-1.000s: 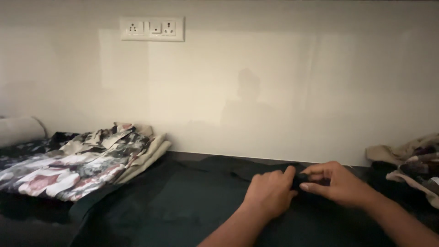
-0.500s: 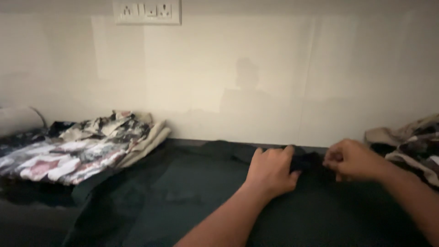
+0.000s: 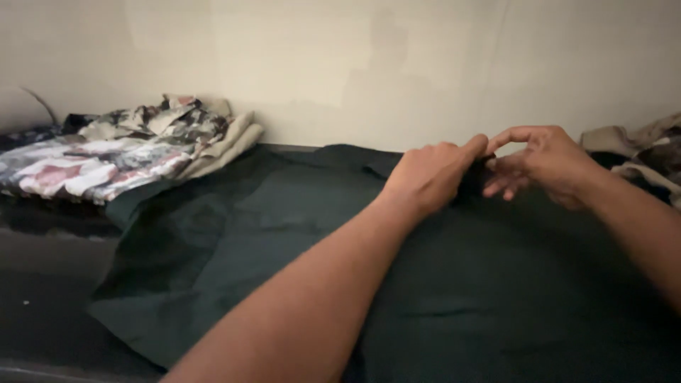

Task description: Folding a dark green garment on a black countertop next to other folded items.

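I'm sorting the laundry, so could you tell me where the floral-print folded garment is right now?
In the head view, the floral-print folded garment lies at the far left against the wall, just beyond the left edge of the dark green cloth.

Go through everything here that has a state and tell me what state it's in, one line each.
Dark green garment: spread flat, far edge bunched at the hands.
Left hand: pinching the garment's far edge.
Right hand: fingers half-curled at that same edge.
Floral clothes: folded, stacked by the wall.
Patterned clothes: heaped, unfolded.
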